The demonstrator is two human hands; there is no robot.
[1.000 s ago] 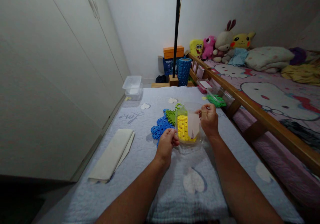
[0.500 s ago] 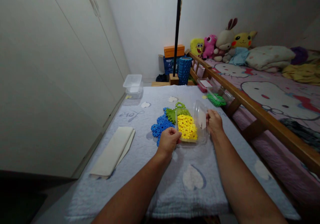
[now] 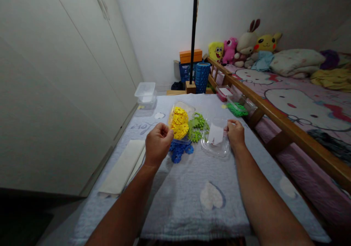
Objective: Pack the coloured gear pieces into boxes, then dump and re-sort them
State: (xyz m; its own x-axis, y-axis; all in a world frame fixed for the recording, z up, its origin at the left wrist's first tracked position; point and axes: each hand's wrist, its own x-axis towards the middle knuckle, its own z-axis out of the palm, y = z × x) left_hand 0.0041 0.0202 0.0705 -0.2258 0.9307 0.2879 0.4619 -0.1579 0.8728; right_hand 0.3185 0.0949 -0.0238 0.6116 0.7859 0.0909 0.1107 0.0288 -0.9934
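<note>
My left hand (image 3: pixel 159 143) pinches the near left edge of a clear plastic box (image 3: pixel 181 141), tilted above the table. Yellow flower-shaped plastic pieces (image 3: pixel 179 123) fill much of it. In my right hand (image 3: pixel 235 132) is the side edge of a clear plastic lid (image 3: pixel 215 151), which has a white paper label (image 3: pixel 216 134) on it. Blue pieces (image 3: pixel 179 151) lie loose under and in front of the box. Light green pieces (image 3: pixel 197 125) are heaped between box and lid.
A folded cream cloth (image 3: pixel 122 169) lies at the left. Stacked clear containers (image 3: pixel 145 92) stand at the far left corner. At the far right are a box of green pieces (image 3: pixel 237 109) and a reddish container (image 3: pixel 223 93), beside the wooden bed rail (image 3: pixel 263 110).
My left hand has moved left and up with the box of yellow pieces, away from the lid. The lid in my right hand now lies flatter, and more green pieces are uncovered.
</note>
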